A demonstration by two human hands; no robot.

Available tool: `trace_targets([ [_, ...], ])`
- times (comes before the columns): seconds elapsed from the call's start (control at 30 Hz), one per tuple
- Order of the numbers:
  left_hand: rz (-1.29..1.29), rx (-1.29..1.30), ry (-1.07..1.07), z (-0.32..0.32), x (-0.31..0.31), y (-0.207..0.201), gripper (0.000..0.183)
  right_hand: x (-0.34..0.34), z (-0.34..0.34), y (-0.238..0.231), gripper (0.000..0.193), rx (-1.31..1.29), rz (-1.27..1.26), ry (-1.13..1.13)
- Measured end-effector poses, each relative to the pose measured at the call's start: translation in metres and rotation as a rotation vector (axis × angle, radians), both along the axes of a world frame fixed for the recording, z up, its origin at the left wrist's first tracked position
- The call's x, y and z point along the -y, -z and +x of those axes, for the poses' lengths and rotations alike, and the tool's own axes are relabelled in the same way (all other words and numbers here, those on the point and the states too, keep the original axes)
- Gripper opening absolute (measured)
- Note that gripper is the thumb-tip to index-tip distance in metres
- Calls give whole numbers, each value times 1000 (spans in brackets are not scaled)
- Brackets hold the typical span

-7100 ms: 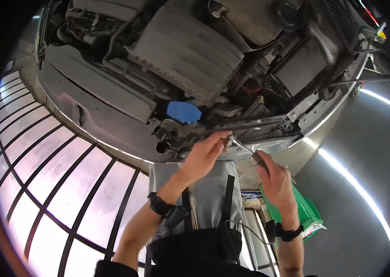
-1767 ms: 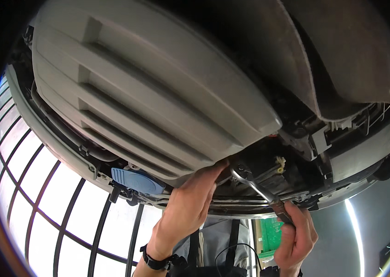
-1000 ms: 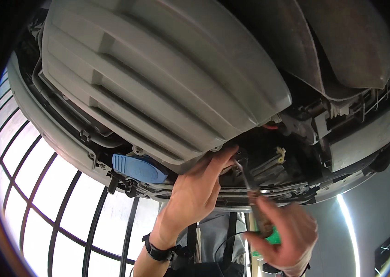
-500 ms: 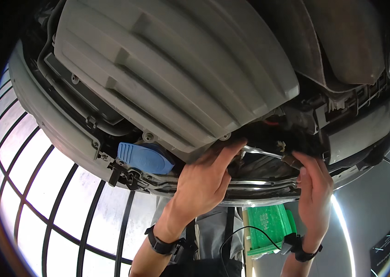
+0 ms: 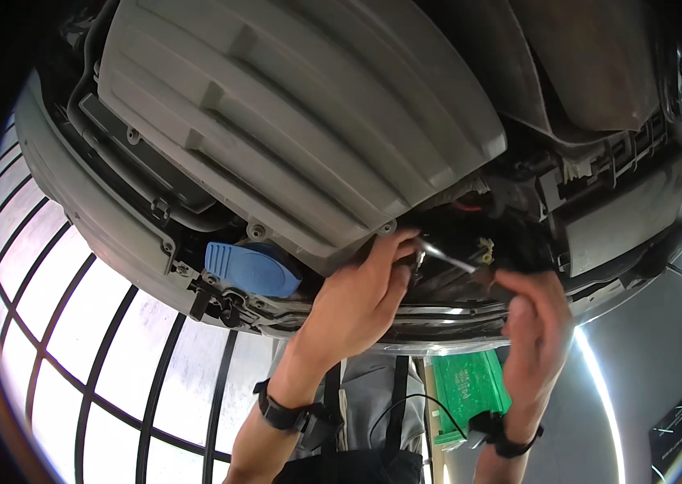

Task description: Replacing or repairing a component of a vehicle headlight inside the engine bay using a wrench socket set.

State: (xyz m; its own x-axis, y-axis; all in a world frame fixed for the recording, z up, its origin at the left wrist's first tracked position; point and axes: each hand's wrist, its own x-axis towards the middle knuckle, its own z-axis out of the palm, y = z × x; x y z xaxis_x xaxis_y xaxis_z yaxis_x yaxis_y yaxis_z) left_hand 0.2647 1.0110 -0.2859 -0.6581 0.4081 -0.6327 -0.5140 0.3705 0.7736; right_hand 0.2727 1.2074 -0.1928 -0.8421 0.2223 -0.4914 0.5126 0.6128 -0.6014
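A slim shiny metal tool, like a ratchet wrench (image 5: pixel 452 259), spans the gap between my hands at a dark opening below the large grey ribbed cover (image 5: pixel 301 121). My left hand (image 5: pixel 357 306) has its fingers curled around the tool's left end, close to the cover's edge bolt; the fingertips partly hide that end. With bent fingers, my right hand (image 5: pixel 536 323) holds the tool's brownish handle end, slightly blurred by motion. What the tool's head sits on is hidden. A small yellowish fitting (image 5: pixel 486 250) shows just above the handle end.
A blue cap (image 5: pixel 254 269) sits left of my left hand. A curved metal crossbar (image 5: pixel 438 320) runs under both wrists. Hoses and brackets (image 5: pixel 159 211) line the left side. Below hangs a green bin (image 5: pixel 470 391); a thin black cable (image 5: pixel 430 397) loops near my right wrist.
My right hand has swung a little left and down with the tool's handle end, and the tool now slants more steeply. My left hand stays nearly in place. The view has shifted slightly.
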Motion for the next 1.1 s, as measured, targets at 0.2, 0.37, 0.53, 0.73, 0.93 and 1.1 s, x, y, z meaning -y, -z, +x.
trace_targets([
  [0.2, -1, 192, 33, -12, -2, 8, 37, -34, 18, 27, 25, 177, -74, 30],
  [0.37, 40, 282, -113, -7, -1, 13, 27, -29, 13, 26, 26, 101, -27, -79],
  [0.53, 43, 249, -101, -6, -5, 13, 26, 28, -4, -9, 30, -46, -106, -235],
  [0.73, 51, 287, -182, -5, -2, 13, 25, 26, 19, 6, 23, -149, 180, -6],
  [0.93, 50, 204, -152, -7, -8, 7, 23, 9, 23, 18, 19, 92, 64, 426],
  [1.1, 58, 205, -164, 0, 1, 15, 25, 81, 19, 10, 33, -269, -11, -181],
])
